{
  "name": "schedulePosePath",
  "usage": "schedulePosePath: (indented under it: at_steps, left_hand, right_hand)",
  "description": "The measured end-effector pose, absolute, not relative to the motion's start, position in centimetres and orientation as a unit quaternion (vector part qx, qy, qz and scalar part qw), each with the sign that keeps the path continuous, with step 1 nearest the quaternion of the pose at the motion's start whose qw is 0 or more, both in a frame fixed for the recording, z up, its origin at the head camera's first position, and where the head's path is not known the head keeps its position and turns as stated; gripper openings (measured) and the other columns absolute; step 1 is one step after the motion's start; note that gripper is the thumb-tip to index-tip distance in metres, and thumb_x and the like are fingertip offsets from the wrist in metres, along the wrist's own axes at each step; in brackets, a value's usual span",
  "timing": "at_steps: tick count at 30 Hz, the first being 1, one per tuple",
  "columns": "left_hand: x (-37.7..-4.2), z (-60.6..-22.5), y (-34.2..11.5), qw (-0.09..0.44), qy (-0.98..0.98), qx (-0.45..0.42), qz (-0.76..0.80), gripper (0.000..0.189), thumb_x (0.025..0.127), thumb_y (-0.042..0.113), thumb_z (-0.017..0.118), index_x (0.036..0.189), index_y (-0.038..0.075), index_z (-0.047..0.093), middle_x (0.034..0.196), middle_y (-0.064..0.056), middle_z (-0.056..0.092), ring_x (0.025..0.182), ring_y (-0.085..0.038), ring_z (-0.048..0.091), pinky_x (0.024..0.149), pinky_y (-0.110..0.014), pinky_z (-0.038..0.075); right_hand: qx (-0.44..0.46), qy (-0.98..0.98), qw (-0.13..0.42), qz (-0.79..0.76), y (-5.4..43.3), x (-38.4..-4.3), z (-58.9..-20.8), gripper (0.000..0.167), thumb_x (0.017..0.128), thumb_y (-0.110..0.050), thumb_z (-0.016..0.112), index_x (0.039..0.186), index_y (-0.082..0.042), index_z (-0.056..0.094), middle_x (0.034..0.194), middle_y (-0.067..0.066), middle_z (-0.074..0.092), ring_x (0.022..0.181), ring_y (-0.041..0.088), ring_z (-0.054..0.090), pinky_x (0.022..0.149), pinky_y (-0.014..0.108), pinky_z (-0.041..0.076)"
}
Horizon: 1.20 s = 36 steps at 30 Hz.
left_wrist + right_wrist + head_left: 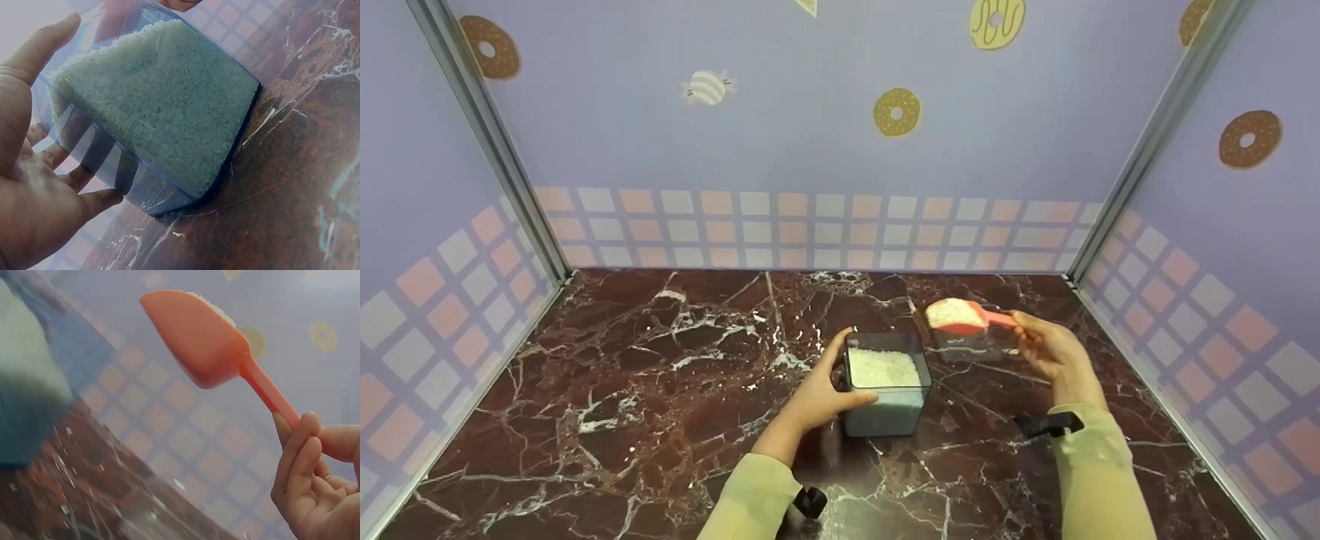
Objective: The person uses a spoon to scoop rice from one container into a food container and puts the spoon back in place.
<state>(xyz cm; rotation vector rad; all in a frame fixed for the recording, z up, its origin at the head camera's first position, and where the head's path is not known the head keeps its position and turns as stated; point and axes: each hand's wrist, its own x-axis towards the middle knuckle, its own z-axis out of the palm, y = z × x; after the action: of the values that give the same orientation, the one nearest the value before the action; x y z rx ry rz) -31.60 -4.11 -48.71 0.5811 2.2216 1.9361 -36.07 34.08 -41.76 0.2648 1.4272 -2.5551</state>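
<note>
A clear, bluish square container (883,421) of white rice (881,371) stands on the marble-patterned table. My left hand (815,396) grips it from the left, thumb along the near side and fingers around the left side. In the left wrist view, the rice (157,101) shows through the wall, its surface below the rim. My right hand (1056,354) pinches the handle of an orange scoop (973,320), which is heaped with rice and held up to the right of the container. The scoop (197,343) is seen from below in the right wrist view.
Behind and below the scoop stands a second clear container (969,348), partly hidden; its contents cannot be made out. White specks lie on the dark red table (660,420), mostly left of the rice container. Patterned walls (810,150) enclose the back and sides.
</note>
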Motion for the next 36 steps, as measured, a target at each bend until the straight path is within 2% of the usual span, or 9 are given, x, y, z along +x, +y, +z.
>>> schedulePosePath:
  at_steps: [5,8,12,19,25,30,33,36]
  left_hand:
    - [-31.6,-48.8,-4.2,0.068,0.743,0.189,0.639,0.11,0.08,0.026,0.087,0.165,0.031,0.018,0.164,-0.015,0.037,0.145,-0.036,0.045,0.119,-0.055,0.038]
    - [-31.5,-48.8,-4.2,0.067,0.743,0.189,0.639,0.11,0.08,0.026,0.087,0.165,0.031,0.018,0.162,-0.015,0.039,0.143,-0.035,0.047,0.119,-0.054,0.039]
    - [-31.5,-48.8,-4.2,0.067,0.737,0.194,0.644,0.11,0.08,0.024,0.087,0.166,0.029,0.017,0.159,-0.016,0.043,0.138,-0.035,0.051,0.116,-0.052,0.044]
    - [-31.5,-48.7,-4.3,0.076,0.746,0.184,0.635,0.112,0.08,0.031,0.088,0.165,0.035,0.016,0.17,-0.011,0.025,0.152,-0.036,0.035,0.12,-0.055,0.037]
    - [-31.5,-48.7,-4.2,0.075,0.732,0.197,0.648,0.111,0.081,0.025,0.086,0.166,0.029,0.015,0.163,-0.014,0.038,0.14,-0.034,0.05,0.114,-0.048,0.045]
    - [-31.5,-48.6,-4.1,0.071,0.728,0.197,0.652,0.11,0.082,0.021,0.086,0.166,0.027,0.016,0.159,-0.016,0.043,0.134,-0.034,0.054,0.11,-0.046,0.049]
    - [-31.5,-48.7,-4.1,0.07,0.728,0.196,0.653,0.11,0.081,0.02,0.086,0.166,0.028,0.016,0.159,-0.016,0.042,0.134,-0.034,0.055,0.109,-0.046,0.05]
    - [-31.6,-48.7,-4.1,0.069,0.732,0.195,0.65,0.11,0.081,0.021,0.087,0.166,0.028,0.017,0.161,-0.015,0.041,0.135,-0.033,0.054,0.111,-0.045,0.049]
  right_hand:
    - [0.122,0.456,0.113,-0.874,36.6,-37.1,-42.5,0.032,0.104,-0.004,0.053,0.08,-0.001,0.074,0.066,0.007,0.069,0.054,0.008,0.064,0.05,0.013,0.052]
    - [0.141,0.455,0.112,-0.872,37.9,-37.5,-42.8,0.028,0.102,-0.004,0.058,0.079,0.0,0.073,0.064,0.007,0.069,0.054,0.009,0.065,0.05,0.014,0.053]
    - [0.152,0.477,0.108,-0.859,38.9,-38.1,-43.1,0.032,0.104,-0.004,0.055,0.078,-0.003,0.074,0.062,0.006,0.069,0.054,0.009,0.065,0.05,0.015,0.054]
    - [0.159,0.56,0.082,-0.809,39.1,-39.2,-43.5,0.042,0.105,-0.001,0.05,0.071,-0.008,0.074,0.058,0.002,0.069,0.049,0.006,0.063,0.05,0.015,0.053]
    - [0.193,0.61,0.059,-0.766,38.7,-39.8,-43.3,0.039,0.102,0.0,0.056,0.068,-0.009,0.073,0.058,0.001,0.069,0.048,0.005,0.062,0.051,0.015,0.053]
    - [0.187,0.656,0.023,-0.731,38.3,-40.0,-43.1,0.039,0.1,0.003,0.057,0.067,-0.013,0.072,0.06,-0.002,0.069,0.051,0.002,0.061,0.053,0.014,0.053]
    - [0.169,0.69,-0.001,-0.704,38.1,-40.1,-43.0,0.033,0.1,0.005,0.057,0.074,-0.011,0.072,0.06,-0.004,0.068,0.053,0.002,0.061,0.054,0.015,0.053]
    - [0.157,0.738,-0.022,-0.656,38.0,-40.3,-42.7,0.016,0.1,0.003,0.058,0.098,0.001,0.074,0.059,-0.006,0.067,0.054,0.001,0.062,0.055,0.015,0.053]
